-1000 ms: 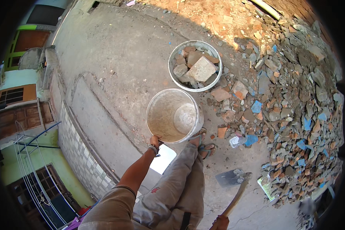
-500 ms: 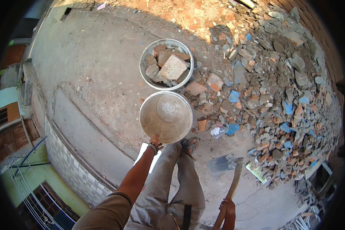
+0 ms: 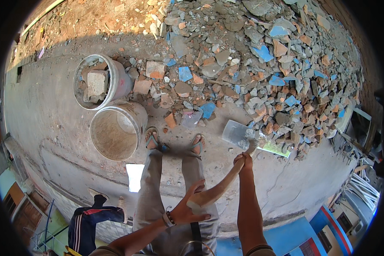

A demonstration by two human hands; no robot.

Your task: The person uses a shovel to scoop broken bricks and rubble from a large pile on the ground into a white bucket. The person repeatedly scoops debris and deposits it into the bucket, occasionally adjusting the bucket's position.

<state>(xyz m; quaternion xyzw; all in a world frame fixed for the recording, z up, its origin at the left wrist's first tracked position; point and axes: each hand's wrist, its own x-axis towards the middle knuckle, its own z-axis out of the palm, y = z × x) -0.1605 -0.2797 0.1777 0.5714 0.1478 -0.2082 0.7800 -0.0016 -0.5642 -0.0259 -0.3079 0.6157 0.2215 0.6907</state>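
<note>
My right hand [image 3: 243, 161] is wrapped round the wooden handle [image 3: 226, 181] of a hoe, close to its head. The hoe's flat metal blade [image 3: 237, 133] lies low by the rubble's edge. At the handle's near end is my left hand [image 3: 185, 210], its fingers spread and its palm by the wood; it does not look closed round it. Two pails stand at the left beyond my feet. The nearer pail [image 3: 141, 117] is dirty inside and holds no rubble; the farther pail [image 3: 123, 81] holds broken chunks, with a pale block [image 3: 97, 83] on top.
A big heap of rubble [image 3: 243, 81], with blue-painted pieces, spreads across the far side and right. A clear plastic piece [image 3: 191, 118] and a green printed sheet [image 3: 274, 148] lie along its edge. Another person [image 3: 83, 226] in dark striped clothing is at lower left.
My left hand has left the nearer pail's rim and come to the hoe's handle end. My right hand is now nearer the hoe's head. The view has turned rightward.
</note>
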